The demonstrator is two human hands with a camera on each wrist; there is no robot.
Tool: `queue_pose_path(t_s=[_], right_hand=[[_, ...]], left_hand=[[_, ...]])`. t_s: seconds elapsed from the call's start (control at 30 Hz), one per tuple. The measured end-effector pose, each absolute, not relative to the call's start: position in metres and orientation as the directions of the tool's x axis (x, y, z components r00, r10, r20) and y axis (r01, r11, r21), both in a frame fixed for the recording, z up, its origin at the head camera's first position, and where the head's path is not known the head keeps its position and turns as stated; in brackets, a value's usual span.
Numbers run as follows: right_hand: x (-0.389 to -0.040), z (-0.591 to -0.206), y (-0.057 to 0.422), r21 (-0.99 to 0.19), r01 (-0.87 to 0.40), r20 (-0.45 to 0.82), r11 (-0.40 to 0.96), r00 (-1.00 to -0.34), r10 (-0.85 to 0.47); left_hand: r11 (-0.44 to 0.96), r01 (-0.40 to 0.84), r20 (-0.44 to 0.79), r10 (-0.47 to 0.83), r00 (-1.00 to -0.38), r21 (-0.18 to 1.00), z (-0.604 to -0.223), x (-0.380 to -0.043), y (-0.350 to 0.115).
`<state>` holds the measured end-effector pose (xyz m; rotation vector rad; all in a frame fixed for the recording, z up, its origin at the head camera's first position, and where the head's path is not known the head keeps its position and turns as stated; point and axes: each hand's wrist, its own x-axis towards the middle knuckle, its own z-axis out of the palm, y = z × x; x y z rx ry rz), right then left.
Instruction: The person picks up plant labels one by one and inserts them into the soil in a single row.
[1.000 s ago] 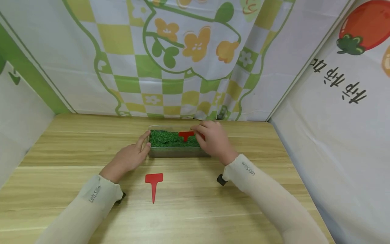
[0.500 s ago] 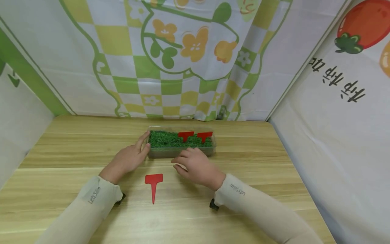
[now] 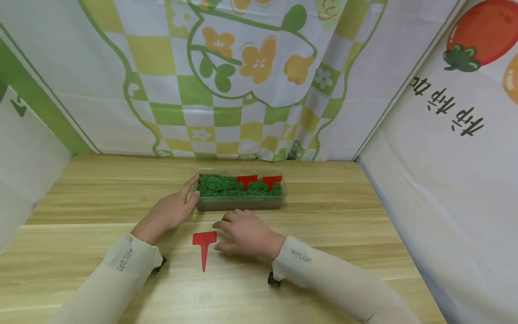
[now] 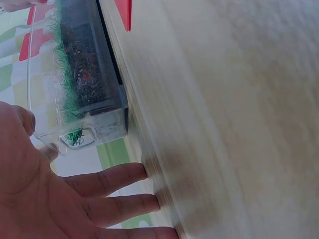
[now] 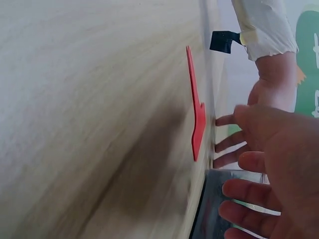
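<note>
My left hand (image 3: 167, 211) touches the left end of a clear plastic box (image 3: 243, 204) with thumb and index finger. In the left wrist view its other fingers (image 4: 112, 179) stretch straight down to the table. Green grass over dark soil fills the box, and two red T-shaped plant labels (image 3: 247, 181) stand upright in its right half. A third red plant label (image 3: 204, 245) lies flat on the table, its pointed end toward me. Just right of it is my right hand (image 3: 248, 234), fingers spread, thumb and index finger apart on either side of the label's edge, holding nothing.
A light wood table (image 3: 344, 270) lies under everything. Behind it hangs a printed curtain (image 3: 243, 108) with green and yellow checks, and a white printed sheet (image 3: 453, 180) borders the right side. Each wrist carries a small black device (image 3: 274, 280).
My right hand has let go of a red plant label, now standing at the box's right end, and has come down and left toward the label on the table. My left hand stays.
</note>
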<state>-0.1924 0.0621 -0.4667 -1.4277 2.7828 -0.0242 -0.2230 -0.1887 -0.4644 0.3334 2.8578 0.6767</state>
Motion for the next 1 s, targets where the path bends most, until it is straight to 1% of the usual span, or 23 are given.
queue_pose_path(t_s=[0.23,0.53,0.8,1.0], right_hand=[[-0.187,-0.470,0.054,-0.062,-0.816,-0.085,0.575,-0.569,-0.818],[-0.184,-0.478,0.041,-0.071,-0.823,-0.104,0.564,-0.556,-0.825],[-0.183,-0.476,0.031,-0.092,-0.825,-0.131,0.558,-0.545,-0.828],[-0.185,-0.479,0.027,-0.072,-0.835,-0.167,0.545,-0.529,-0.832]], left_hand=[[0.875,0.182,-0.129,0.265,-0.956,0.449,-0.466,-0.225,-0.189],[0.876,0.192,-0.129,0.274,-0.953,0.443,-0.464,-0.226,-0.191],[0.869,0.190,-0.126,0.275,-0.953,0.456,-0.465,-0.224,-0.190],[0.871,0.183,-0.131,0.269,-0.954,0.456,-0.465,-0.224,-0.190]])
